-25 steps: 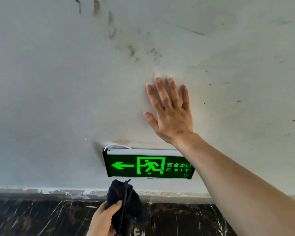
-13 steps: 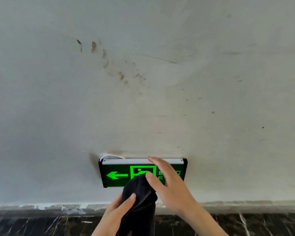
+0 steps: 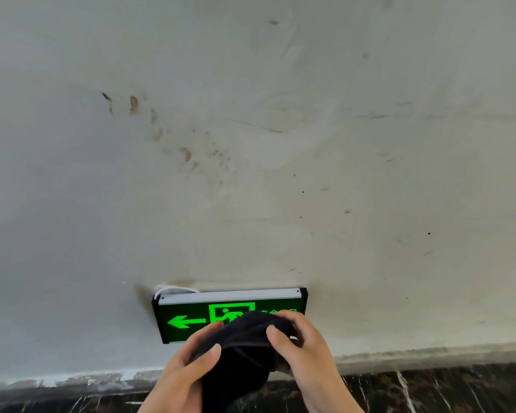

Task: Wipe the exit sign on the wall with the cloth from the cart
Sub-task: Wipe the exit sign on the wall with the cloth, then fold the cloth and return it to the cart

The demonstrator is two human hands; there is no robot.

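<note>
A green lit exit sign (image 3: 188, 318) with a left arrow and a running figure hangs low on the grey wall, a silver strip along its top. A dark cloth (image 3: 242, 356) is bunched in front of the sign's right half and hides the lettering there. My left hand (image 3: 185, 371) grips the cloth from the left, thumb on top. My right hand (image 3: 304, 347) grips it from the right, fingers curled over its upper edge. Whether the cloth touches the sign's face I cannot tell.
The grey wall (image 3: 251, 174) carries brown smears at upper left and small dark specks. A white cable (image 3: 173, 290) loops out at the sign's top left corner. Below runs a dark marbled skirting band (image 3: 429, 389).
My right hand has come down off the wall above the sign and taken hold of the cloth. My left hand has raised the cloth in front of the sign. The view has tilted upward.
</note>
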